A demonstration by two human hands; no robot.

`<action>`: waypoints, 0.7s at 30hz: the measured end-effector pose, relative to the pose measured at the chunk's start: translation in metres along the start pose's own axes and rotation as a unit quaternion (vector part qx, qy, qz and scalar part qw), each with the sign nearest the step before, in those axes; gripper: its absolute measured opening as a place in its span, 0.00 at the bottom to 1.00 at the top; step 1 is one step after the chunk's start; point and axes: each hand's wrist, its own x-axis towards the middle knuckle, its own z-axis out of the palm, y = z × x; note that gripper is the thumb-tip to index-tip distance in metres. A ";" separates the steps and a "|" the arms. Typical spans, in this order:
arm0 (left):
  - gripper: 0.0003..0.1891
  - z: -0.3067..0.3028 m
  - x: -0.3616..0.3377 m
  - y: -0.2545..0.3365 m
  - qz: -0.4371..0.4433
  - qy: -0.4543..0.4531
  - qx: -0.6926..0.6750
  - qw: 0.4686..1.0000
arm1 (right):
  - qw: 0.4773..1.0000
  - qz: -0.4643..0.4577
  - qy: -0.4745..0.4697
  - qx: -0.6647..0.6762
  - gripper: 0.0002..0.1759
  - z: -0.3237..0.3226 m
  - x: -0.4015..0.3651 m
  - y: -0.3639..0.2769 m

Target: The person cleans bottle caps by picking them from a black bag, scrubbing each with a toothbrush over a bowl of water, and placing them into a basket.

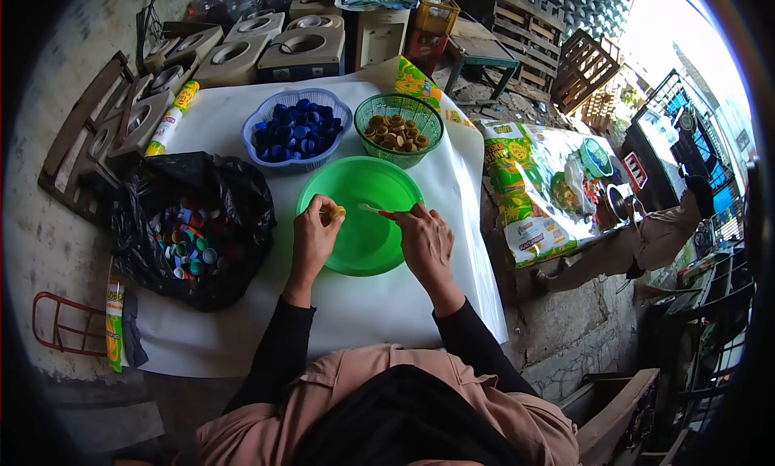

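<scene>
Over the left side of a green basin, my left hand pinches a yellow bottle cap. My right hand is closed around a toothbrush with a reddish handle, its white head pointing at the cap but apart from it. What lies in the basin is hard to make out. Behind it stand a blue-violet basket of dark blue caps and a green basket of tan caps. A black plastic bag with mixed coloured caps lies to the left.
White sheeting covers the table. Old speaker-like boxes line the back left. At right, another person is beside a second covered table with containers. Wooden pallets stand behind, and a wooden box is at lower right.
</scene>
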 end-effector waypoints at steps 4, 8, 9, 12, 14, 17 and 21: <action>0.10 -0.002 0.003 0.004 -0.012 -0.015 0.002 1.000 | 0.999 -0.007 -0.017 0.039 0.07 -0.007 0.005 -0.001; 0.11 0.001 0.004 -0.006 0.022 0.005 0.007 1.000 | 0.991 0.008 0.022 0.131 0.08 -0.030 -0.004 -0.011; 0.11 0.003 0.006 -0.009 0.032 0.010 0.006 0.999 | 0.990 -0.001 0.029 0.141 0.09 -0.031 -0.006 -0.010; 0.11 0.004 0.004 -0.012 0.040 0.016 -0.017 0.999 | 0.995 0.011 0.030 0.099 0.09 -0.028 -0.004 -0.006; 0.11 0.004 0.005 -0.011 0.037 0.017 -0.018 0.999 | 0.998 0.030 0.015 0.052 0.08 -0.021 0.003 0.001; 0.10 -0.001 0.001 -0.009 0.032 0.011 0.011 0.999 | 0.999 -0.040 -0.011 0.002 0.07 -0.001 0.006 0.007; 0.10 0.002 0.005 -0.011 0.016 0.015 -0.007 1.000 | 0.999 -0.012 -0.009 0.050 0.08 -0.011 0.009 0.003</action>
